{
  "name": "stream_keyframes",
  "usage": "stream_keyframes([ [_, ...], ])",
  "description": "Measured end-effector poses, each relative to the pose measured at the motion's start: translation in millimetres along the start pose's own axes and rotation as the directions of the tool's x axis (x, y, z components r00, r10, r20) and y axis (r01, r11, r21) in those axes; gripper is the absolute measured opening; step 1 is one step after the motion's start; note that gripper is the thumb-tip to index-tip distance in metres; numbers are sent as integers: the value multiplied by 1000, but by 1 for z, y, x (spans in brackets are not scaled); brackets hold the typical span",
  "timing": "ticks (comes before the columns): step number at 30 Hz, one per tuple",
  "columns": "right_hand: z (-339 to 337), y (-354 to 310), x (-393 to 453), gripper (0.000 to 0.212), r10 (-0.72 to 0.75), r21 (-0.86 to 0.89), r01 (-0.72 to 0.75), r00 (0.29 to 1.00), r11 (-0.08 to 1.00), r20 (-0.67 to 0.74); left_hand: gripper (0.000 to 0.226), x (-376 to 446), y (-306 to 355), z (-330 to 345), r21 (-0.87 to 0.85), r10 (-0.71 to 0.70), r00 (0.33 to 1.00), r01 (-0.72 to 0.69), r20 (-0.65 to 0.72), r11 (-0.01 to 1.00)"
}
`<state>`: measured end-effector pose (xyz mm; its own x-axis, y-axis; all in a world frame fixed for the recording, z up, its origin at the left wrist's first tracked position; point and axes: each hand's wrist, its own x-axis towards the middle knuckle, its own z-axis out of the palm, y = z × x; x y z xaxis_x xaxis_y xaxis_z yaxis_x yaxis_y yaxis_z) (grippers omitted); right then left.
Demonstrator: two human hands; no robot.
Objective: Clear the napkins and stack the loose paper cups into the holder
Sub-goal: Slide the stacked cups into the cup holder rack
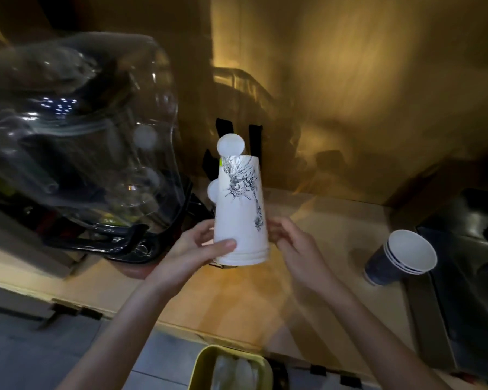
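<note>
Dim, amber-lit scene, blurred by camera motion. Mid-frame, an inverted stack of white paper cups [241,212], wide rims down and narrow base up, printed with a dark line drawing on the side facing the camera. Clasped low on its left side by the left hand [200,249], thumb laid across the front just above the rims, fingers wrapped behind. Close against the stack's lower right edge, the right hand [293,243], fingers curled toward the cups; cannot tell whether actually gripping or only touching, since the fingertips blur into the stack's edge. Behind the stack, a dark upright holder [252,142] with black posts, and two pale round cup bottoms [230,144] showing at its top and left side. Stack held in front of this holder, above the wooden tabletop [321,220].

Off to the right, well apart from the hands, a small nested stack of dark blue cups [400,257] with white insides, tilted, mouth toward the camera, resting on the tabletop near its right edge. To the left, a large clear plastic container [90,142] over a black base, heavily blurred. At the bottom edge, below the tabletop's front edge, a yellow-rimmed bin [206,358] with whitish crumpled material inside, possibly napkins, too soft to be sure. Warm yellow wall behind.
</note>
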<state>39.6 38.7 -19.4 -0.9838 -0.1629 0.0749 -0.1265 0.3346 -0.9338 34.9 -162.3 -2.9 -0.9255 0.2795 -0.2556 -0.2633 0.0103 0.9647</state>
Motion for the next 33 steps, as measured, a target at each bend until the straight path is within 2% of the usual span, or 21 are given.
stream_keyframes([
  [2, 10, -7, 4, 25, 155, 261, -175, 983, 949, 98, 79, -7, 1, -8, 125, 126, 986, -113, -105, 986],
  [3, 14, -11, 6, 23, 176, 306, -207, 976, 929, 125, 82, -10, 1, -11, 170, 176, 976, -154, -128, 973],
  [6, 32, -20, 5, 36, 108, 362, -149, 985, 920, 133, 80, -19, -3, -17, 239, 291, 948, -256, -126, 937],
  [9, 48, -26, 4, 60, 86, 239, -102, 993, 966, 77, 74, -27, -7, -23, 308, 340, 929, -285, -142, 908],
  [14, 67, -27, 6, 68, 41, 47, -39, 998, 998, -43, 80, -39, -5, -39, 515, 393, 910, -275, -133, 812],
  [18, 81, -21, 7, 75, 13, -37, -18, 993, 999, -119, 83, -46, 11, -50, 587, 480, 866, -318, -140, 744],
  [23, 95, -2, 9, 83, 15, -148, -35, 991, 988, -131, 71, -50, 25, -46, 710, 574, 803, -312, -158, 632],
  [26, 96, 6, 14, 85, 32, -164, -50, 993, 985, -111, 69, -45, 20, -43, 771, 577, 800, -261, -164, 581],
  [33, 94, 22, 21, 80, 87, -215, -89, 996, 973, -20, 66, -29, 4, -38, 766, 517, 835, -206, -186, 609],
])
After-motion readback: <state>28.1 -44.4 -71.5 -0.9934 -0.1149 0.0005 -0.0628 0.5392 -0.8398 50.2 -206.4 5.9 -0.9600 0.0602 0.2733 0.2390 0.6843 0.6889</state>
